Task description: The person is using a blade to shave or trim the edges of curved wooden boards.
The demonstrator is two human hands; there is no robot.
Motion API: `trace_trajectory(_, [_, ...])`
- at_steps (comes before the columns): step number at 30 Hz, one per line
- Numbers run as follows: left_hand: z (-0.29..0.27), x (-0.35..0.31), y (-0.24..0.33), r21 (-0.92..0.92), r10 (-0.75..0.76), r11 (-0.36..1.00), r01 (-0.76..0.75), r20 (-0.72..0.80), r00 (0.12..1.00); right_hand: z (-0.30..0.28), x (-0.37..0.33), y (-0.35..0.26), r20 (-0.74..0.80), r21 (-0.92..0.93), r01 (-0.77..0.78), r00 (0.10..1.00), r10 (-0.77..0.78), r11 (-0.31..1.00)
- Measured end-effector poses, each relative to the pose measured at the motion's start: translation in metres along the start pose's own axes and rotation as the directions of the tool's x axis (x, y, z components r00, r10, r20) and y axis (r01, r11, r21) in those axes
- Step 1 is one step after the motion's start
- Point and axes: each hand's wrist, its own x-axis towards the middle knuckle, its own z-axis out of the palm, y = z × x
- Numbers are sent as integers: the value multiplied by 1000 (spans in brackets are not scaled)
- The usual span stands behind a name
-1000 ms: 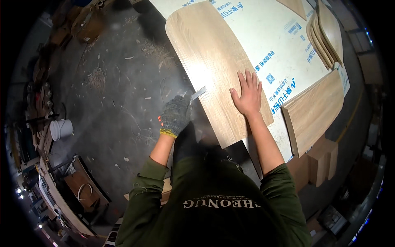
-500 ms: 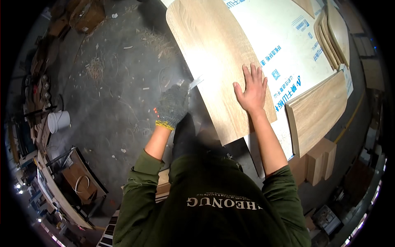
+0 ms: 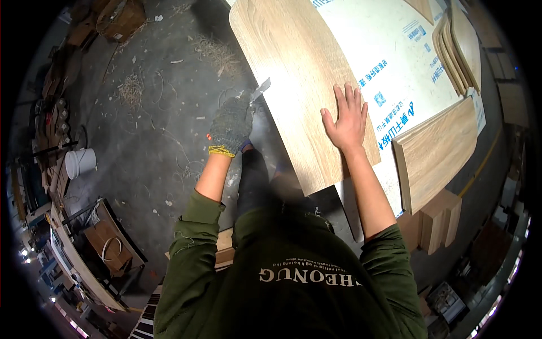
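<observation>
A long wood-grain board (image 3: 293, 73) with a rounded far end lies on a white sheet printed in blue. My left hand (image 3: 232, 120), in a dark knit glove with a yellow cuff, is closed around a tool with a flat metal blade (image 3: 261, 89). The blade sits at the board's left edge; its handle is hidden in the glove. My bare right hand (image 3: 348, 121) lies flat on the board near its right edge, fingers spread, holding nothing.
Stacked wood-grain boards (image 3: 440, 152) lie to the right, with curved pieces (image 3: 451, 53) behind them. On the left floor are a white bucket (image 3: 81, 163), a heap of shavings (image 3: 131, 90) and loose strips. A cardboard box (image 3: 119, 21) stands at the far left.
My left hand and the blade have moved away from me along the board's left edge, slightly leftward. My right hand stays in nearly the same place on the board.
</observation>
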Motion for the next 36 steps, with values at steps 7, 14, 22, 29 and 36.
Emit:
trace_trajectory(7, [4, -3, -1, 59, 24, 998, -25, 10, 1000, 0, -1, 0, 12, -20, -12, 1000, 12, 1000])
trace_trajectory(14, [-8, -1, 10, 57, -33, 998, 28, 96, 995, -2, 0, 0, 23, -27, -33, 999, 33, 999])
trace_trajectory(22, [3, 12, -8, 53, 67, 997, -63, -83, 994, -1, 0, -1, 15, -12, -25, 1000, 25, 1000])
trace_trajectory(29, [-3, 19, -10, 69, 58, 996, -53, -77, 995, -1, 0, 0, 23, -19, -27, 999, 28, 999])
trace_trajectory(36, [-6, 39, -22, 51, 6, 999, -2, -91, 996, -3, 0, -1, 43, -36, -40, 998, 42, 999])
